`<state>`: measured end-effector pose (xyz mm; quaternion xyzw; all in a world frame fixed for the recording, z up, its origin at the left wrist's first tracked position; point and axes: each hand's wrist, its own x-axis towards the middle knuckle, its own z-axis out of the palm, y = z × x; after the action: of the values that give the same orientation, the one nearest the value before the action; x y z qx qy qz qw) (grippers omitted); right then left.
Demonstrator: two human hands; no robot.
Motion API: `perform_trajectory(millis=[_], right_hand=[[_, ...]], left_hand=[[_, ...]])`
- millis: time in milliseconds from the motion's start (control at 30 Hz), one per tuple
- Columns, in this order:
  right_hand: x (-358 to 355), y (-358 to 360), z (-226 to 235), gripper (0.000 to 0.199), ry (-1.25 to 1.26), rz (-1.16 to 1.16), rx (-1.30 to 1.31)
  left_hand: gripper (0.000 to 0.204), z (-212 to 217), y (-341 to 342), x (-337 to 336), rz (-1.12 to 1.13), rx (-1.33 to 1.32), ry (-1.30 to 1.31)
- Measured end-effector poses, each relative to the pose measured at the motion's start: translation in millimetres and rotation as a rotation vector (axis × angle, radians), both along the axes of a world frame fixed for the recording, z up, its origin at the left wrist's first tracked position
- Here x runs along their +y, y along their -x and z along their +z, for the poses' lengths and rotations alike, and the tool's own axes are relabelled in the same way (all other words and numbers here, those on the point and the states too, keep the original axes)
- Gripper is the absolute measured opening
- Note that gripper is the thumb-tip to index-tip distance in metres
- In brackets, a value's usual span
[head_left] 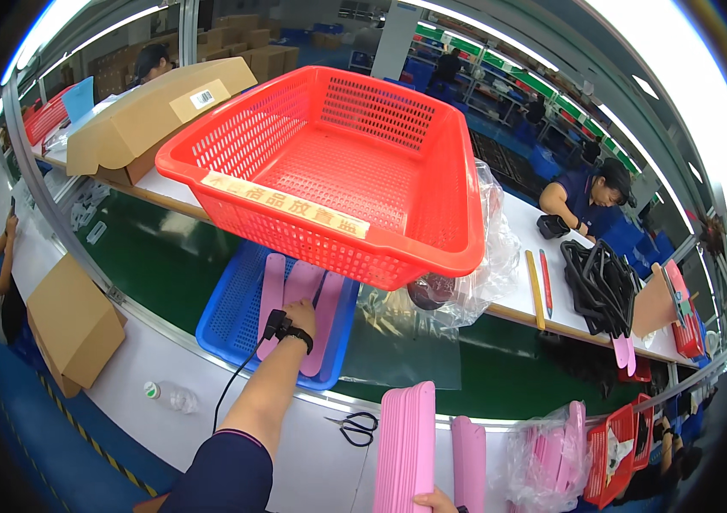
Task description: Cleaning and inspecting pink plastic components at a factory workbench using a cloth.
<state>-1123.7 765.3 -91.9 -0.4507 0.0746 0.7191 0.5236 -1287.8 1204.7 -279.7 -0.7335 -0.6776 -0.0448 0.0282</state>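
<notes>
My left hand (299, 318) reaches into the blue basket (225, 309). Its fingers close on a flat pink strip (303, 280), and other pink strips lie either side of it. A black band with a cable attached circles that wrist. At the lower edge my right hand (438, 500) grips the side of a tall stack of pink strips (406, 445); only part of this hand shows. Black-handled snips (356, 427) lie on the white table between my arms. Right of the stack stands another pink bundle (468, 462).
A large red basket (338, 171) overhangs the blue one. Cardboard boxes (73, 325) stand at left, near a clear bottle (173, 397). At right are bagged pink pieces (551, 449) and black frames (603, 282). A co-worker (590, 201) sits across the green belt (154, 244).
</notes>
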Motion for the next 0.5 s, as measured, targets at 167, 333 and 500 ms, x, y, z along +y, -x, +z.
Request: perform_trajectory(millis=[167, 333, 500], right_hand=[[-3, -4, -4, 0.048, -0.058, -0.006, -0.044], [-1, -6, -11, 0.045, -0.015, -0.001, 0.017], [5, -2, 9, 0.042, 0.027, -0.033, 0.033]], left_hand=[[0.033, 24, -4, -11, -0.112, -0.204, 0.098], [0.056, 24, -4, -18, -0.276, -0.216, 0.181], [0.074, 46, -8, -16, -0.274, -0.389, 0.487]])
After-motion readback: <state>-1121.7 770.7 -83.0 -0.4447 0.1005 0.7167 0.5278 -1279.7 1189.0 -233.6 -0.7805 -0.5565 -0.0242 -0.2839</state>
